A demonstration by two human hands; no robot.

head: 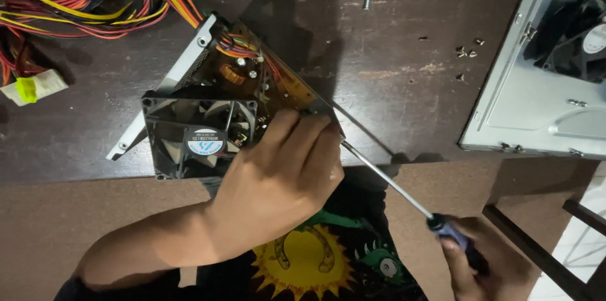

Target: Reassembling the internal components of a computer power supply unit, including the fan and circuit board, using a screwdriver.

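Grey steel cover [517, 96], fan still in it, lies well beyond the right hand, already off the power supply. Nearer, the bared power supply chassis [208, 86] sits tilted under the left hand [281, 181], which clamps its lower corner beside the black fan [199, 140]. The right hand [467, 263] grips a long screwdriver [391, 184], tip at that corner. Loose screws [466, 53] lie beyond the hands; I'd judge the board still fastened.
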